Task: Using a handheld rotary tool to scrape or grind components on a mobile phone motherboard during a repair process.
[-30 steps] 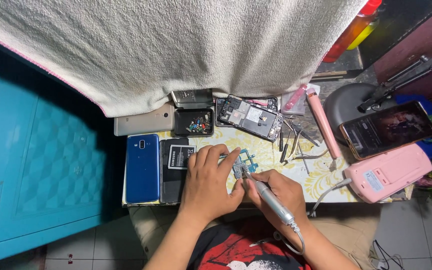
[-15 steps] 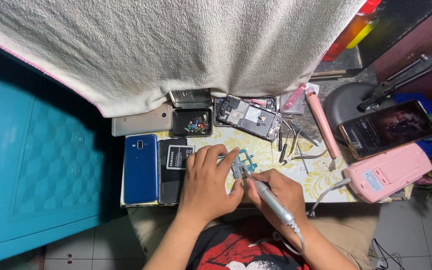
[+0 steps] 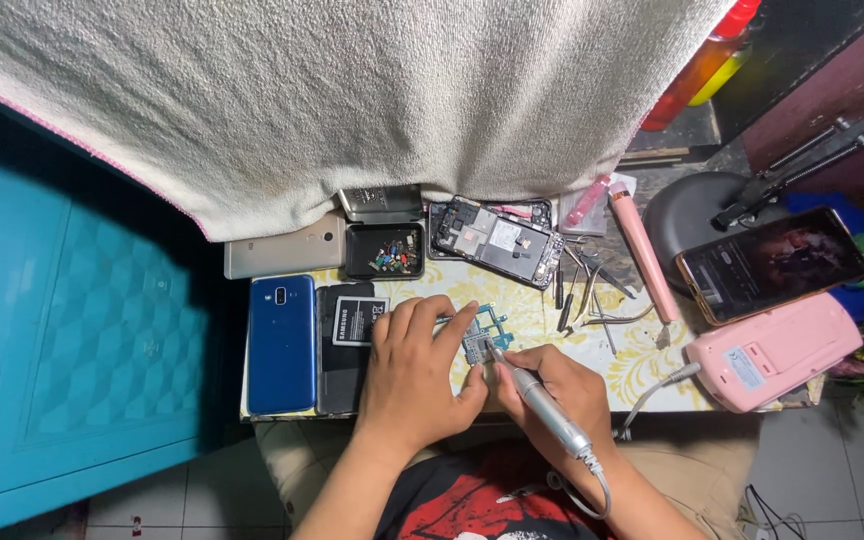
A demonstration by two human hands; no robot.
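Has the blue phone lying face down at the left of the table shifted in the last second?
No. The blue phone lies in the same spot beside the black battery, below the gold phone.

Bright, even light falls from above on the cream floral-patterned tabletop (image 3: 642, 365), throwing only soft, short shadows. The glossy black phone screen (image 3: 772, 262) at the right carries a faint sheen. The far right corner and left edge darken; focus is sharp throughout, with mild wide-angle stretch.
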